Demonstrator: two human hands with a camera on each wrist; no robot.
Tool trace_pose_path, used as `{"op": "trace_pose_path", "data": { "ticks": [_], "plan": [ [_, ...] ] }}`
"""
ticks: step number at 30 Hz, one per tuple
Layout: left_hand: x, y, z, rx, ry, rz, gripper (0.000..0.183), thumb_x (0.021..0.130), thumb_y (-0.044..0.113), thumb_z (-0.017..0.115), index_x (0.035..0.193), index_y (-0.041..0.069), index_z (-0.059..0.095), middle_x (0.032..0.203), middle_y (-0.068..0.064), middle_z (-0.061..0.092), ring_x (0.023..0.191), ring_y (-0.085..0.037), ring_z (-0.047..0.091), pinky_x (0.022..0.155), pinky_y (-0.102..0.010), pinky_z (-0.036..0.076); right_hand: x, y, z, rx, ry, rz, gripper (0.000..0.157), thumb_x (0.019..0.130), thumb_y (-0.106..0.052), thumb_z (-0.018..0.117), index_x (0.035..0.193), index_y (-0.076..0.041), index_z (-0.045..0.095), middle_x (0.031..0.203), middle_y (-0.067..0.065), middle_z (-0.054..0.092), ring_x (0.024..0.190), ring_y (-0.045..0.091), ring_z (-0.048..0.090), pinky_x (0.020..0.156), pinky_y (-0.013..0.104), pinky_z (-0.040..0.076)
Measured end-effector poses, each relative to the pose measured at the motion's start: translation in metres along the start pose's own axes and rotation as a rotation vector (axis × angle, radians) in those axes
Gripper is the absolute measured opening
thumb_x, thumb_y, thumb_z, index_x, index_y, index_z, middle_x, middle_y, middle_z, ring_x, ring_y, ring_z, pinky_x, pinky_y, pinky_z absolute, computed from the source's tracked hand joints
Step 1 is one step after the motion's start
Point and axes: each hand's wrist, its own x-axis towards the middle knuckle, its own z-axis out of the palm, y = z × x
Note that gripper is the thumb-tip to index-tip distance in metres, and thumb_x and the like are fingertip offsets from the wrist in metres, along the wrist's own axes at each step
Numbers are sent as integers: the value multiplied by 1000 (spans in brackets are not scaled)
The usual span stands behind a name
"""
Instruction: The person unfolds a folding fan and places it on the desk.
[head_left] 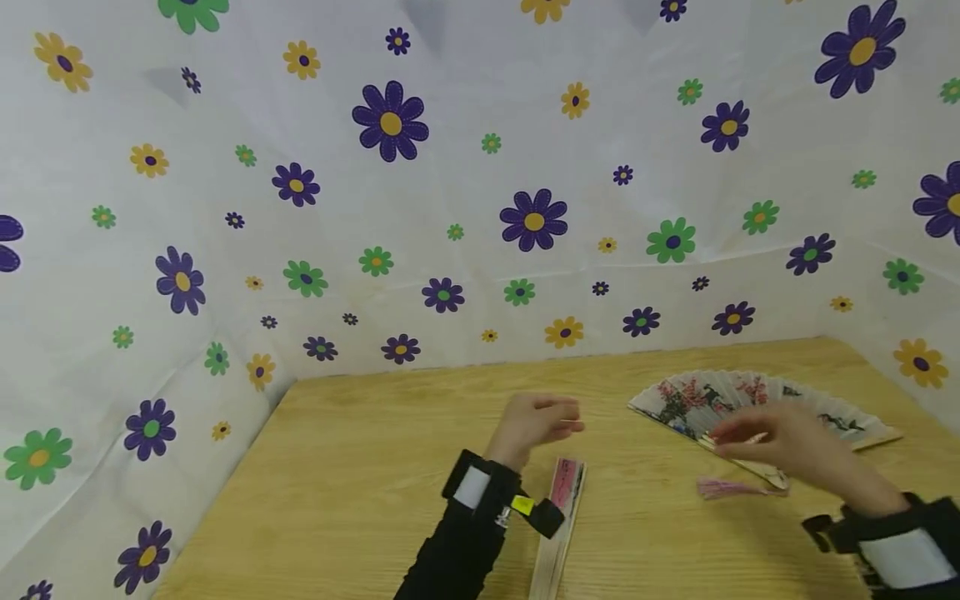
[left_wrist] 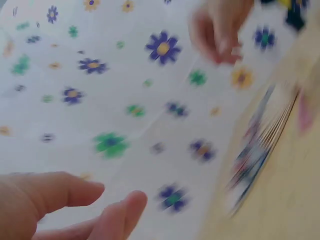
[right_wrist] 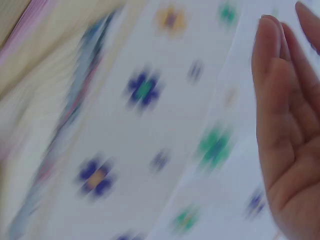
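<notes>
A spread folding fan with a pale leaf painted with pink blossoms lies at the right of the wooden table. From its handle end trails a pink tassel. My right hand is raised over the fan, overlapping it in the head view, its fingers loosely bent around nothing. My left hand hovers left of the fan, thumb and fingers apart and holding nothing. Just below it on the table lies a long, narrow, pale strip-shaped item with a pink panel at its far end; the left wrist gear partly covers it.
The wooden table is bordered at the back and both sides by a white cloth printed with purple, green and yellow flowers. Dark wrist straps with small cameras sit on both forearms.
</notes>
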Motion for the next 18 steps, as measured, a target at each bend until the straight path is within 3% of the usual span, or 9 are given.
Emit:
{"op": "trace_pose_path", "data": {
  "ticks": [4, 5, 7, 11, 18],
  "plan": [
    [-20, 7, -50, 140, 121, 89, 31, 104, 11, 64, 126, -10, 69, 122, -27, 71, 103, -31, 76, 94, -37, 63, 34, -65, 62, -195, -103, -504, 24, 84, -10, 86, 106, -9, 79, 104, 2, 78, 94, 12, 71, 80, 28, 62],
    [-26, 8, -58, 152, 149, 87, 30, 104, 11, 65, 126, -9, 69, 122, -26, 71, 102, -31, 76, 95, -38, 63, 41, -78, 76, -258, -131, -608, 26, 83, -10, 87, 107, -11, 79, 105, 0, 78, 97, 13, 71, 83, 27, 62],
    [-35, 8, -72, 174, 192, 88, 29, 103, 10, 65, 125, -8, 70, 121, -25, 71, 101, -31, 76, 94, -38, 63, 52, -100, 97, -357, -220, -736, 31, 83, -12, 88, 112, -13, 79, 110, -3, 77, 102, 10, 70, 91, 25, 60],
    [-48, 7, -86, 208, 231, 94, 26, 102, 7, 66, 121, -8, 72, 117, -23, 73, 97, -31, 77, 91, -38, 65, 63, -121, 123, -525, -323, -889, 34, 85, -11, 86, 118, -18, 78, 116, -8, 76, 110, 4, 69, 102, 25, 56],
    [-54, 7, -89, 226, 193, 95, 25, 101, 8, 67, 119, -8, 72, 116, -21, 74, 97, -31, 76, 90, -39, 65, 68, -127, 140, -702, -402, -966, 20, 97, -17, 72, 115, -26, 77, 110, -16, 75, 104, -4, 67, 103, 20, 53]
  ]
}}
